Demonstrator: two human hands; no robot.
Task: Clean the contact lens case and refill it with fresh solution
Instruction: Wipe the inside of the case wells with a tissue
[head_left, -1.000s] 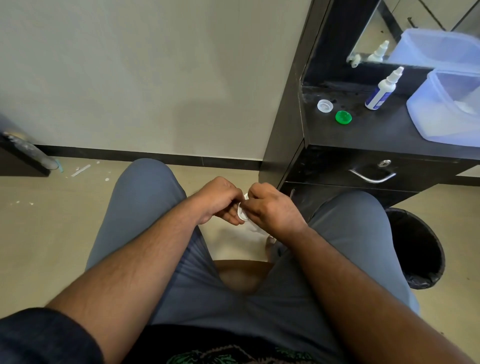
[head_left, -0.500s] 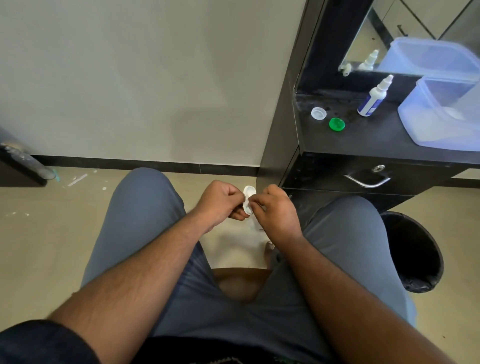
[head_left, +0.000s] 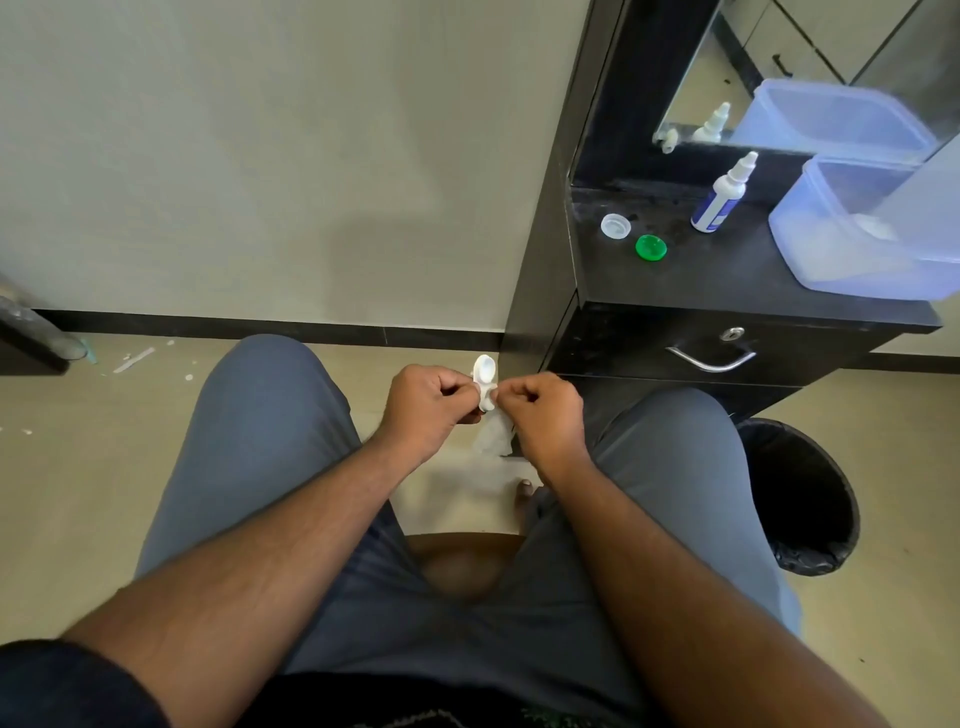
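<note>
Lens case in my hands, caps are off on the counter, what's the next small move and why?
Probably keep wiping: the left hand pinches the lens case while the right hand presses a tissue at its lower well. The upper well shows bare, so shift the tissue there next. The solution bottle can wait.

The white contact lens case (head_left: 485, 382) stands on end, one open well above the pinch, the lower well hidden at it. White tissue (head_left: 493, 439) hangs just below, possibly wiping that well. The white cap (head_left: 615, 226), green cap (head_left: 651, 247) and solution bottle (head_left: 723, 195) lie well apart, up and right.
</note>
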